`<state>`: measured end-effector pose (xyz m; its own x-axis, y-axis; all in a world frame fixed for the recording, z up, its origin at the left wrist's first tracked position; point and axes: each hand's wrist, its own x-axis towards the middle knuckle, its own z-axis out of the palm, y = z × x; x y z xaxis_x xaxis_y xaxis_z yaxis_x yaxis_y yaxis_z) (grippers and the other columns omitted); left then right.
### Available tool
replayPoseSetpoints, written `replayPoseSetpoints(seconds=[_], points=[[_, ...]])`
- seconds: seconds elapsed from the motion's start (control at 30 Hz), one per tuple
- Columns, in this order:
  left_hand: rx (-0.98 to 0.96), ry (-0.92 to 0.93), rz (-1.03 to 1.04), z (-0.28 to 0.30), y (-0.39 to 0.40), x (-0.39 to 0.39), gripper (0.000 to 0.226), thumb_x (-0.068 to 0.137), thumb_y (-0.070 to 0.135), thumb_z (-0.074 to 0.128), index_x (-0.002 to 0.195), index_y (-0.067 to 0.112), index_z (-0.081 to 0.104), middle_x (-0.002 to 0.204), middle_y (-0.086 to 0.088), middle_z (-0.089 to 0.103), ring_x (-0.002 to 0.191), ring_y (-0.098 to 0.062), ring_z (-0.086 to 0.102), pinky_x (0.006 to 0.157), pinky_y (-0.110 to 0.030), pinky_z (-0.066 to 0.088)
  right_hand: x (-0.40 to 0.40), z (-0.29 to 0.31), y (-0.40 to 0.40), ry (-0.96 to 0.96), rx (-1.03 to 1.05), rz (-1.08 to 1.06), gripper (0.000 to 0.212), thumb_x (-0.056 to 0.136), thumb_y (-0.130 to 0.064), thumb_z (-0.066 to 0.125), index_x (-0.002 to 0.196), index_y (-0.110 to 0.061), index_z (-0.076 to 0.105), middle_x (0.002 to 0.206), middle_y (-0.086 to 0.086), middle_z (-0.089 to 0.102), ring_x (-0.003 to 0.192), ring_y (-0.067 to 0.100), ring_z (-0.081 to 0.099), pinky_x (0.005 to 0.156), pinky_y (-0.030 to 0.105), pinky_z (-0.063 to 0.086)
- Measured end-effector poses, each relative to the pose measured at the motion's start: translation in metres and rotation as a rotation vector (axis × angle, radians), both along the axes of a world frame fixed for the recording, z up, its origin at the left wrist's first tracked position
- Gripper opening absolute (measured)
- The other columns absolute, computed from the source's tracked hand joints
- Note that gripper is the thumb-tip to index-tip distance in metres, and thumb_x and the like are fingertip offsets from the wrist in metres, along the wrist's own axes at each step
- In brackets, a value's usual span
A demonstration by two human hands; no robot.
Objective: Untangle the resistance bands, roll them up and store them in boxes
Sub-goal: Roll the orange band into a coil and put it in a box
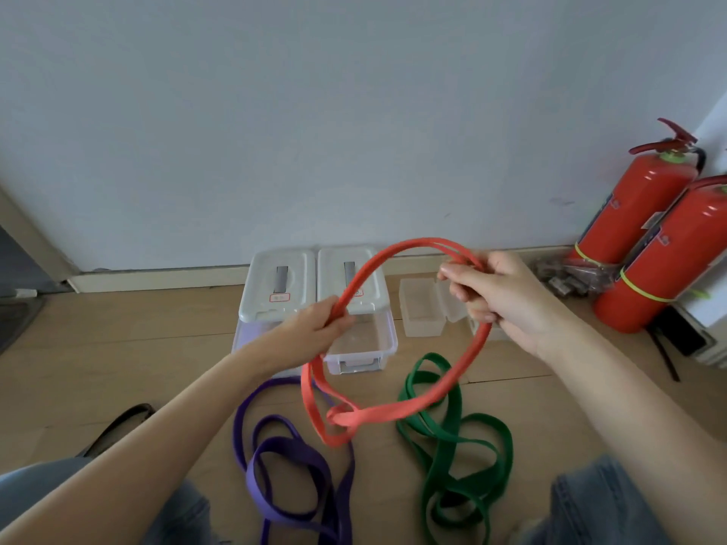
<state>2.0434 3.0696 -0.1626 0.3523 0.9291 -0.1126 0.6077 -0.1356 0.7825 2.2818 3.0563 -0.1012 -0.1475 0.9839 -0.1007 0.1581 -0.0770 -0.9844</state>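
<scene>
We grip the flat, matte orange band (393,413) with our left hand (314,328) and right hand (499,297), holding it as a round loop above the wooden floor (118,348). Below lie the purple band (291,477) and green band (448,446), coiled loosely, before 2 lidded plastic boxes (279,285).

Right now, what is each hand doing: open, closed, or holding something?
Left hand: closed, gripping the orange band at its left side.
Right hand: closed, holding the same orange band at its upper right.
</scene>
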Motion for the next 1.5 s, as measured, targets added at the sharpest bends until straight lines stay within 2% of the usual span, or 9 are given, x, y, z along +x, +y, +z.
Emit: replayPoseSetpoints(seconds=[0.27,0.47,0.57,0.7,0.77,0.9,1.03,1.27,1.5], points=[[-0.141,-0.134,0.097,-0.072,0.007,0.01,0.025,0.094,0.028,0.053,0.076,0.013,0.042,0.054,0.004,0.04,0.046,-0.007,0.04,0.046,-0.014,0.037,0.002,-0.107,0.019,-0.651,-0.183,0.033,0.021,0.091,-0.018,0.056,0.072,-0.011,0.057,0.056,-0.003,0.054,0.046,0.01,0.048,0.04,0.016,0.037],[-0.244,-0.19,0.177,-0.147,0.018,0.01,0.033,0.098,0.033,0.04,0.068,0.019,0.04,0.056,0.006,0.036,0.047,-0.008,0.035,0.043,-0.012,0.032,0.016,-0.197,0.017,-0.566,-0.426,0.027,0.015,0.089,-0.014,0.059,0.075,-0.012,0.056,0.062,0.0,0.055,0.05,0.01,0.046,0.049,0.019,0.039],[-0.226,-0.067,0.197,-0.179,0.025,0.016,0.037,0.099,0.031,0.039,0.064,0.019,0.039,0.055,0.003,0.039,0.048,-0.01,0.037,0.048,-0.02,0.033,0.011,-0.232,0.021,-0.687,-0.471,0.071,0.009,0.088,-0.015,0.061,0.092,-0.011,0.055,0.086,0.007,0.061,0.082,0.023,0.059,0.074,0.03,0.05],[-0.242,0.032,0.182,-0.213,0.032,0.025,0.028,0.099,0.03,0.041,0.079,0.012,0.05,0.065,0.002,0.048,0.063,-0.015,0.049,0.061,-0.024,0.037,-0.01,-0.267,0.006,-1.17,0.004,0.049,0.05,0.084,-0.022,0.064,0.127,-0.003,0.046,0.127,0.016,0.046,0.117,0.033,0.044,0.098,0.042,0.04],[-0.281,0.065,0.181,-0.225,0.035,0.027,0.033,0.099,0.032,0.04,0.093,0.003,0.056,0.078,-0.005,0.051,0.078,-0.023,0.051,0.072,-0.031,0.039,-0.03,-0.288,-0.016,-1.074,0.211,0.228,0.028,0.084,-0.018,0.063,0.107,-0.002,0.058,0.11,0.016,0.056,0.106,0.033,0.05,0.088,0.045,0.044],[-0.316,0.082,0.235,-0.241,0.034,0.019,0.035,0.098,0.035,0.041,0.071,0.013,0.044,0.064,0.002,0.042,0.071,-0.021,0.043,0.066,-0.028,0.031,-0.067,-0.338,-0.054,-1.163,-0.115,0.824,0.04,0.089,-0.034,0.058,0.118,-0.006,0.05,0.12,0.012,0.056,0.125,0.032,0.039,0.1,0.04,0.036],[-0.326,0.088,0.254,-0.245,0.032,0.014,0.035,0.098,0.036,0.041,0.071,0.013,0.042,0.061,0.004,0.042,0.062,-0.018,0.041,0.063,-0.027,0.032,-0.08,-0.358,-0.061,-1.234,-0.094,0.792,0.033,0.093,-0.012,0.048,0.125,-0.013,0.047,0.114,0.013,0.063,0.121,0.032,0.046,0.098,0.04,0.035],[-0.284,0.089,0.254,-0.237,0.03,0.015,0.034,0.098,0.036,0.041,0.079,0.009,0.048,0.068,0.001,0.049,0.07,-0.017,0.047,0.062,-0.029,0.032,-0.022,-0.248,0.026,-0.756,-0.308,0.843,0.011,0.085,-0.014,0.065,0.088,-0.024,0.069,0.067,-0.011,0.065,0.062,-0.006,0.057,0.065,0.014,0.042],[-0.132,0.149,0.309,-0.201,0.037,0.014,0.04,0.098,0.037,0.04,0.084,0.002,0.053,0.075,-0.014,0.055,0.081,-0.031,0.053,0.065,-0.031,0.03,0.021,-0.161,0.02,-0.752,-0.457,1.025,0.017,0.086,-0.012,0.064,0.093,-0.027,0.07,0.074,-0.01,0.067,0.061,-0.006,0.057,0.058,0.009,0.043]])
